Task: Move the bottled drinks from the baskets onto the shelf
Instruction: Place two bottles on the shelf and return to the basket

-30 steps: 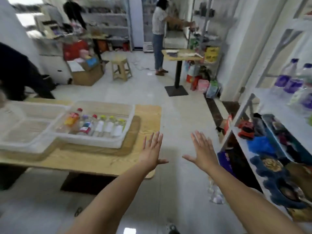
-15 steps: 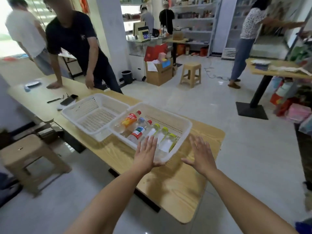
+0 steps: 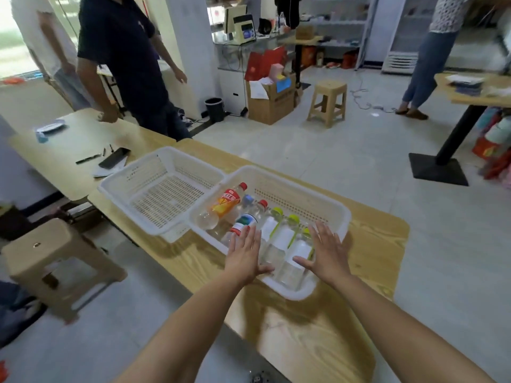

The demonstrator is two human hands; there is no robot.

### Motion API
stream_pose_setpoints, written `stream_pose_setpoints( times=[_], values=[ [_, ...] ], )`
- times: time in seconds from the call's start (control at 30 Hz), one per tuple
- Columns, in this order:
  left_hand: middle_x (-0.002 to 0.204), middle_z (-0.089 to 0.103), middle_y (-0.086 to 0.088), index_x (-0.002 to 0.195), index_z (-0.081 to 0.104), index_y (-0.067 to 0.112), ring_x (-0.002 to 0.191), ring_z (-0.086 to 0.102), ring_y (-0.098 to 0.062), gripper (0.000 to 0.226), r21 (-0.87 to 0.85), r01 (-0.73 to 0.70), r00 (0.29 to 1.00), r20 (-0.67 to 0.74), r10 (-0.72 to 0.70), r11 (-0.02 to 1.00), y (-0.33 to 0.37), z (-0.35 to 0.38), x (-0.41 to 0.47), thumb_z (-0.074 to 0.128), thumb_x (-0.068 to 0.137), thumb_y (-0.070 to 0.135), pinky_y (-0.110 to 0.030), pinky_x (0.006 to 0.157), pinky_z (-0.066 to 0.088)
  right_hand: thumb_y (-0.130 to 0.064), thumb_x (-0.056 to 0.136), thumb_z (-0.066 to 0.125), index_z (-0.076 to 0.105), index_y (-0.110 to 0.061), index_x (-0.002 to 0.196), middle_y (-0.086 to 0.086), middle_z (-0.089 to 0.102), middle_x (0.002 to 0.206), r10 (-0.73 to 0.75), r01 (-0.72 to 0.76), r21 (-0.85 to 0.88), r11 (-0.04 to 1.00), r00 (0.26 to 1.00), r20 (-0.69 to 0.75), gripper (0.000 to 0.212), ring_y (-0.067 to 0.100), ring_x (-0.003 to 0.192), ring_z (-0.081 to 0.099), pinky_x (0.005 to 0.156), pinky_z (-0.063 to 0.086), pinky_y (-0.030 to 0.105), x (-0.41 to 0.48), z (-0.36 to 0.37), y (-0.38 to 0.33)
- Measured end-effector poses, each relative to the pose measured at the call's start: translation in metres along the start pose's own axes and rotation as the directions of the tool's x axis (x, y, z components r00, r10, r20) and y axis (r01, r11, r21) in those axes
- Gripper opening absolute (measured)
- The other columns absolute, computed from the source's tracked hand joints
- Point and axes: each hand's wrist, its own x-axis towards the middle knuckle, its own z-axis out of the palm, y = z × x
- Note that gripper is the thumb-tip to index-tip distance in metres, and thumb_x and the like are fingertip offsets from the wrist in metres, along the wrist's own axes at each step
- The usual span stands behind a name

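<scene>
Two white plastic baskets stand side by side on a wooden table (image 3: 367, 244). The left basket (image 3: 132, 186) holds nothing. In the right basket (image 3: 323, 203) lie several bottles: an orange-labelled one (image 3: 225, 203), a red-capped one with a red and green label (image 3: 244, 221), and clear ones with yellow-green caps (image 3: 282, 239). My left hand (image 3: 244, 255) hovers over the near left of this basket, fingers straight. Over its near right corner my right hand (image 3: 326, 250) is spread flat. Neither hand holds anything. The shelf is out of view.
A person in a dark shirt (image 3: 130, 62) stands behind the table at the left. A phone (image 3: 114, 158) and pens lie on the adjoining table. Plastic stools stand at the left (image 3: 52, 261) and at the back (image 3: 327, 100). A pedestal table (image 3: 475, 95) is at the right.
The view has swung from the shelf side round to the table. Both open hands have moved forward, from short of the table to over the near end of the right basket.
</scene>
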Motion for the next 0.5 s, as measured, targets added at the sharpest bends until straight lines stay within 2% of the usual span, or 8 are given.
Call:
stream_pose_setpoints(
  times=[0.17, 0.33, 0.4, 0.5],
  values=[
    [0.157, -0.024, -0.008, 0.151, -0.014, 0.012, 0.144, -0.025, -0.025, 0.1, 0.002, -0.168, 0.981, 0.099, 0.167, 0.986, -0.018, 0.006, 0.064, 0.037, 0.087, 0.07, -0.045, 0.115, -0.014, -0.066, 0.084, 0.048, -0.002, -0.02, 0.151, 0.002, -0.01, 0.159, 0.156, -0.159, 0.118, 0.98, 0.987, 0.035, 0.095, 0.018, 0.147, -0.009, 0.118, -0.001, 0.036, 0.034, 0.02, -0.016],
    [0.157, -0.024, -0.007, 0.152, -0.011, 0.013, 0.144, -0.023, -0.026, 0.101, 0.032, -0.342, 0.928, 0.171, 0.332, 0.939, -0.03, 0.018, 0.11, 0.042, 0.087, 0.068, -0.046, 0.115, -0.014, -0.059, 0.089, 0.048, 0.0, -0.015, 0.152, 0.004, -0.004, 0.16, 0.335, -0.337, 0.033, 0.941, 0.941, 0.042, 0.09, 0.019, 0.147, 0.0, 0.119, 0.007, 0.033, 0.055, 0.037, -0.033],
    [0.158, -0.023, -0.007, 0.152, -0.012, 0.015, 0.144, -0.024, -0.026, 0.099, 0.065, -0.429, 0.89, 0.199, 0.41, 0.901, -0.031, 0.024, 0.119, 0.042, 0.087, 0.067, -0.047, 0.114, -0.014, -0.048, 0.092, 0.05, 0.009, -0.014, 0.151, 0.005, 0.008, 0.159, 0.417, -0.418, 0.024, 0.908, 0.908, 0.048, 0.08, 0.021, 0.146, 0.01, 0.117, 0.018, 0.032, 0.058, 0.041, -0.04],
    [0.158, -0.021, -0.006, 0.152, -0.011, 0.022, 0.145, -0.021, -0.025, 0.093, 0.138, -0.591, 0.798, 0.243, 0.551, 0.795, -0.033, 0.032, 0.129, 0.042, 0.089, 0.064, -0.048, 0.114, -0.016, -0.028, 0.095, 0.05, 0.041, -0.014, 0.137, 0.003, 0.036, 0.145, 0.477, -0.479, 0.027, 0.878, 0.877, 0.062, 0.045, 0.02, 0.131, 0.037, 0.099, 0.042, 0.033, 0.06, 0.051, -0.05]
  ],
)
